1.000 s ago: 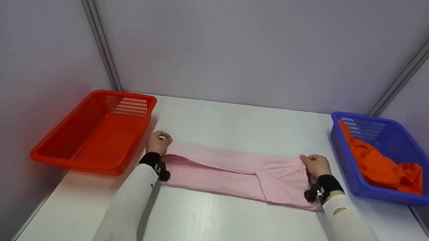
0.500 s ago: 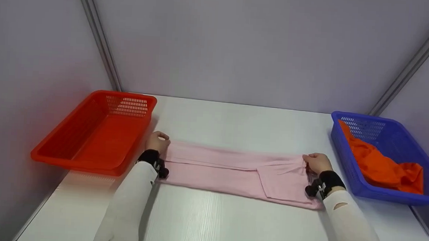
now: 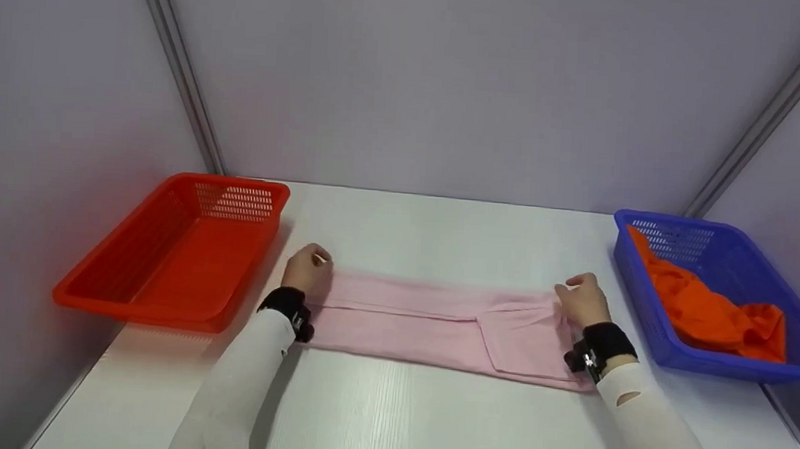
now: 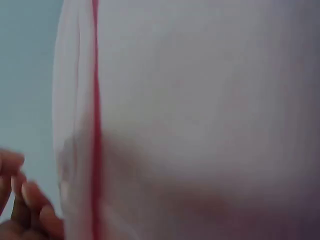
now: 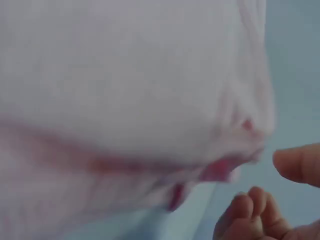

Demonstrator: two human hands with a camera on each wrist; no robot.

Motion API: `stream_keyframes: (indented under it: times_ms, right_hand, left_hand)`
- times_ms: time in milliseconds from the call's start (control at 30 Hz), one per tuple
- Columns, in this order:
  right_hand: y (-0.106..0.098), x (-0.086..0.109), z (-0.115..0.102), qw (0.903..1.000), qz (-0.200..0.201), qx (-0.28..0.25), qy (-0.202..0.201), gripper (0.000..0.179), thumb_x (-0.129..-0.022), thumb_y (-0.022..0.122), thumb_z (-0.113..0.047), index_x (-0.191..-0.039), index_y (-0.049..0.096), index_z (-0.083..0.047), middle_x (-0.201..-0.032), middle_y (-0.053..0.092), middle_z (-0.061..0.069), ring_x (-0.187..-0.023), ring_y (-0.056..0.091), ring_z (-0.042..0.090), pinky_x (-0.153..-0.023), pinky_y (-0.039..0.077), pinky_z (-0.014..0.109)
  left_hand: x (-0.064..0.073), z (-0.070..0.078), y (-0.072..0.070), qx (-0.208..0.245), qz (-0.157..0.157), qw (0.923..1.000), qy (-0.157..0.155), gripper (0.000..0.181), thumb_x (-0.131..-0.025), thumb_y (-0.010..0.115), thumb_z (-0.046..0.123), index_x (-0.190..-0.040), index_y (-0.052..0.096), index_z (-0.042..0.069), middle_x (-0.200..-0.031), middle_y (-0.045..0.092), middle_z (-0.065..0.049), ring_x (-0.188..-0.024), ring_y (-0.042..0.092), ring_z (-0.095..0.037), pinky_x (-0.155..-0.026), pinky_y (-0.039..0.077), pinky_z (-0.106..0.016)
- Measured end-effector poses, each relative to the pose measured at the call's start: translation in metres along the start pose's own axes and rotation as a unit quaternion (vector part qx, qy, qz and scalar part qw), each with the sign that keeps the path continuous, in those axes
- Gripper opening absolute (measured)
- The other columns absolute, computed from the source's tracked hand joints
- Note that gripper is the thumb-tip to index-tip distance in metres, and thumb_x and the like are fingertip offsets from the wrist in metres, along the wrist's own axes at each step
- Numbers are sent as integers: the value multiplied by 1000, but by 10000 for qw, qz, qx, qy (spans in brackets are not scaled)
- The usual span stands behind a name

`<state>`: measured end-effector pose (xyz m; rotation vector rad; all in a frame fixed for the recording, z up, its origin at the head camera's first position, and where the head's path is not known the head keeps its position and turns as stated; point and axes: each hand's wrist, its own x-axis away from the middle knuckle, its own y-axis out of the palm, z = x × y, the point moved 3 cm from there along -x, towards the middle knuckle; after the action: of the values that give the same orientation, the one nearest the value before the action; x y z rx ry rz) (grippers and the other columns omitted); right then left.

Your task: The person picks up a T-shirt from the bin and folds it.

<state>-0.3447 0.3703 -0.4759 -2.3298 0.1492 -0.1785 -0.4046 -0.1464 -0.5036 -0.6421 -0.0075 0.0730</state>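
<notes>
A pink garment (image 3: 393,332), folded into a long strip with a squarish flap at its right, lies flat across the white table; what kind of garment it is I cannot tell. My left hand (image 3: 308,269) is at its far left corner. In the left wrist view its fingers (image 4: 37,200) are loosely bent beside the cloth edge and grip nothing. At the far right corner is my right hand (image 3: 584,302). The right wrist view has its thumb (image 5: 300,162) apart from the bent fingers, off the cloth's ribbed, bunched edge (image 5: 215,167).
On the left of the table stands a red basket (image 3: 239,291) with nothing visible inside. A blue basket (image 3: 677,349) on the right holds crumpled orange cloth (image 3: 707,309). Grey panels (image 3: 450,89) wall in the back and sides.
The garment's lifted upper layer has settled flat. Both hands have let go of the far corners; the left has shifted slightly right, the right slightly away from me, its thumb and fingers parted.
</notes>
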Motion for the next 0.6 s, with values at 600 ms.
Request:
stream_keyframes:
  times_ms: [600]
  right_hand:
    - [51,1,-53,9535,-1805,2112,-1170,55,-97,62,-31,-136,57,7,-141,57,31,-127,58,45,-113,41,58]
  left_hand:
    - [11,14,16,-1041,-1427,9841,206,27,-89,70,7,-115,67,1,-106,70,-16,-84,63,-21,-70,51,-29]
